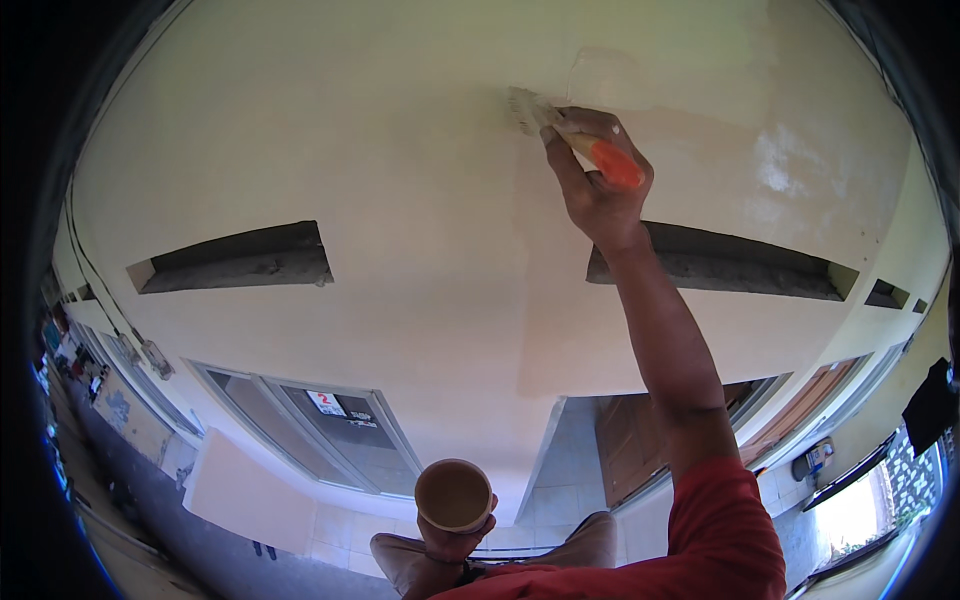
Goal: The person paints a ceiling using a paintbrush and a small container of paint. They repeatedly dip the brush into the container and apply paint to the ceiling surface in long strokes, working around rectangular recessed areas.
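Drip risk is what I flag: my right hand (pixel 600 185) clamps the orange-handled brush (pixel 560 130), bristles on the cream wall (pixel 400 150) overhead. My left hand (pixel 455 540) grips the paint cup (pixel 453 494) low; any tilt spills it.

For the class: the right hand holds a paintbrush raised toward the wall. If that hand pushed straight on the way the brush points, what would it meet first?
The cream wall. The right hand aims the paintbrush up and left, and its bristles look already at the surface, though depth is hard to judge.

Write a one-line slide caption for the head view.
Right hand presses an orange-handled paintbrush to the pale wall; left hand holds a small round cup below.
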The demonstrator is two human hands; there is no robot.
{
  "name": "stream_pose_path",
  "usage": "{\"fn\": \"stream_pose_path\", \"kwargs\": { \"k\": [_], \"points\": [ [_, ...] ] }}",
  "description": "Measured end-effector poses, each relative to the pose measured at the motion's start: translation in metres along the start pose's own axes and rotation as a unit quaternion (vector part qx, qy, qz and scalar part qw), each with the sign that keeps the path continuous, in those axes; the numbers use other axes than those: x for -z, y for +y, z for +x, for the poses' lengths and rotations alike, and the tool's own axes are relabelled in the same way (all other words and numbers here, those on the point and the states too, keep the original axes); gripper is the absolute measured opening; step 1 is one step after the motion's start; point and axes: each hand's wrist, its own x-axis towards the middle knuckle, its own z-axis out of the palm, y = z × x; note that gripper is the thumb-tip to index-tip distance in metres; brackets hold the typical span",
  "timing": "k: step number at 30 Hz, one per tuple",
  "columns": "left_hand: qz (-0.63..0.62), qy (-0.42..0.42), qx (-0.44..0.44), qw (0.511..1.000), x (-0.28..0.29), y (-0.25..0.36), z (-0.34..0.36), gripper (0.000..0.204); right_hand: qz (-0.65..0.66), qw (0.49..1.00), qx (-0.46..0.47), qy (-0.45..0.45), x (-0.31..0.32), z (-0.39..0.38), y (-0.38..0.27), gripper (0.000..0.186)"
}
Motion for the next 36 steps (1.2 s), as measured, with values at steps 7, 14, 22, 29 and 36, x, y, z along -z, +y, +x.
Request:
{"fn": "stream_pose_path", "kwargs": {
  "k": [7, 14, 22, 29, 36],
  "points": [
    [-0.013, 0.024, 0.007, 1.0, -0.006, -0.006, 0.0, 0.077, 0.131, 0.975, -0.138, 0.118, 0.078, 0.054, 0.075, 0.023],
    [0.011, 0.004, 0.003, 1.0, -0.017, -0.009, 0.007, 0.074, 0.213, 0.959, -0.129, 0.133, 0.065, 0.076, 0.05, 0.025],
    [0.008, 0.027, 0.002, 1.0, -0.015, -0.008, 0.001, 0.075, 0.149, 0.964, -0.173, 0.137, 0.064, 0.092, 0.089, 0.032],
    [0.007, 0.034, -0.031, 0.999, -0.005, -0.001, -0.012, 0.075, -0.255, 0.946, -0.029, 0.196, 0.16, 0.104, 0.115, 0.028],
    [-0.006, 0.059, -0.01, 0.998, -0.009, -0.004, -0.005, 0.073, -0.437, 0.881, 0.183, 0.007, 0.076, 0.082, 0.097, 0.029]
  ]
}}
